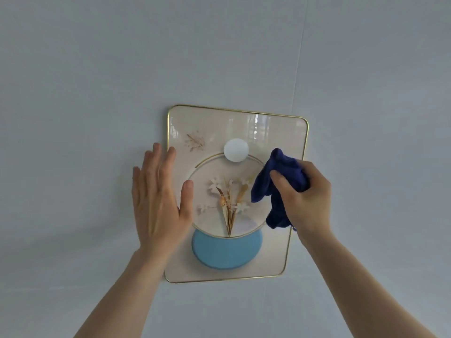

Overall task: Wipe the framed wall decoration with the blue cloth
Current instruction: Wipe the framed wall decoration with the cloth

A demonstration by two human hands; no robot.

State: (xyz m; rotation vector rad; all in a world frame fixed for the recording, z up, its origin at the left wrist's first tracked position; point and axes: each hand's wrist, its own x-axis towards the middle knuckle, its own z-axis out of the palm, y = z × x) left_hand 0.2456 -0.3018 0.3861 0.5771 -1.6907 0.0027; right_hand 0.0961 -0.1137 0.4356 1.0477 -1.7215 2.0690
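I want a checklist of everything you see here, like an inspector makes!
Surface: pale grey wall, plain, with one thin seam.
Job's things: framed wall decoration, gold rim, hangs slightly tilted; blue cloth bunched over its right side.
Clutter: nothing seen.
Grippers: left hand open and flat across the frame's left edge; right hand shut on the cloth.
Cables: nothing seen.
Surroundings: only wall in view.

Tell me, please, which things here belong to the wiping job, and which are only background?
For the job:
- cloth, bunched in the right hand
- decoration with its gold frame
- left hand, open and flat at the frame's left edge

Background only:
- wall
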